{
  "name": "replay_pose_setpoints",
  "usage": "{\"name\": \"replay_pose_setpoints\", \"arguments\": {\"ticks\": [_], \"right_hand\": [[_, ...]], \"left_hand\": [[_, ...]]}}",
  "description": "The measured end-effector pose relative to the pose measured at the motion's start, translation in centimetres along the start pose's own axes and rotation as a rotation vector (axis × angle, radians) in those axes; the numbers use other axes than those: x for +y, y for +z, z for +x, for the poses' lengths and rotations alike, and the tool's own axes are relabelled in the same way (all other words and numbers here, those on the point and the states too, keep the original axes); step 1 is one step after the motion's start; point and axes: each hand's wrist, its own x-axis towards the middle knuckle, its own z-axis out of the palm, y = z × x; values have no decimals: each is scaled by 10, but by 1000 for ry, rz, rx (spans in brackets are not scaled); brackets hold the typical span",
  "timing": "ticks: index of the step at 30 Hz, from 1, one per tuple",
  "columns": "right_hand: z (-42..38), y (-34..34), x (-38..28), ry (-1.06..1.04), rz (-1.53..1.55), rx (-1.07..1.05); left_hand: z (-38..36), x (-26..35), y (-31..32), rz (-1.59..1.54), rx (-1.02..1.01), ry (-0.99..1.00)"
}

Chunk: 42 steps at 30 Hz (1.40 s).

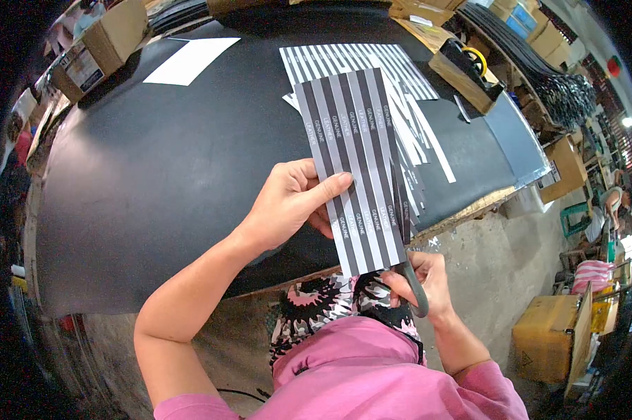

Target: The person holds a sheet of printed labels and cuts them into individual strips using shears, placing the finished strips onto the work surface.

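Over the table's near edge, left hand [288, 199]: your thumb pressed on the face of the striped sheet [351, 140] and your fingers lay behind it, clamping it from 8 o'clock.
Striped sheet: it stood raised in front of you, its lower end past the table edge, with "GENUINE LEATHER" printed on its bands.
Right hand [428, 280]: at the sheet's 5 o'clock, it was closed around the handles of the scissors [419, 294].
Scissors: the blades ran up the sheet's right side, toward 12 o'clock.
Table [134, 189]: its black top spread beyond and left of your hands.
Striped stack [337, 56]: it lay flat at 12 o'clock from the held sheet.
Loose strips [436, 150]: they lay at 2 o'clock, some overlapping.
White sheet [193, 59]: it lay at 10 o'clock.
Yellow roll [477, 61]: it sat in an open holder between 1 and 2 o'clock.
Carton [547, 329]: it stood on the floor at 4 o'clock.
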Motion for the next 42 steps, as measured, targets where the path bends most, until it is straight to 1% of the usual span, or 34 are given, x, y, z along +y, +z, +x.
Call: {"name": "replay_pose_setpoints", "arguments": {"ticks": [7,12,27,35,42], "right_hand": [[0,5,-7,-11,26,3],[1,4,-6,2,27,5],[1,5,0,22,7,34],[1,4,0,88,-15,59],[0,5,-1,92,8,62]], "left_hand": [[1,-2,-1,11,24,-29],[2,-4,0,2,45,-2],[2,-6,-2,-3,40,-15],[2,-4,-1,3,40,-29],[2,-5,0,-3,49,-24]]}}
